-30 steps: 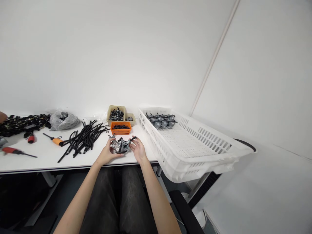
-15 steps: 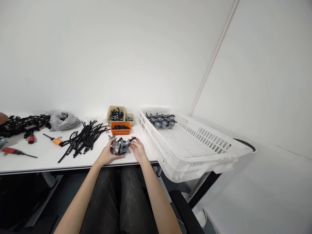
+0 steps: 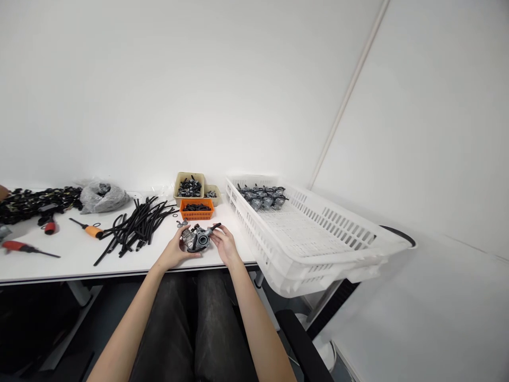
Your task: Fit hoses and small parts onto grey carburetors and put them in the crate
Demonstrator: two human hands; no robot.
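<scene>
A grey metal carburetor (image 3: 202,241) with a clear bowl and black hose pieces is held between my two hands at the front of the white table. My left hand (image 3: 175,251) is wrapped around its left side, by the clear part. On the other side, my right hand (image 3: 225,245) grips it near the black stub that sticks out at the upper right. Just behind my left fingers lies a small grey part (image 3: 182,224). Some of my fingertips are hidden by the carburetor.
Behind the hands stand an orange basket (image 3: 197,215) and a beige bin (image 3: 176,198) of small parts. Black hoses (image 3: 139,225), an orange screwdriver (image 3: 93,231) and a red one (image 3: 16,245) lie left. The white crate (image 3: 294,260) at right holds several carburetors (image 3: 262,197). A bag (image 3: 104,199) sits farther left.
Both hands keep the carburetor in nearly the same place and pose. At the far left edge, part of another person has drawn slightly out of view.
</scene>
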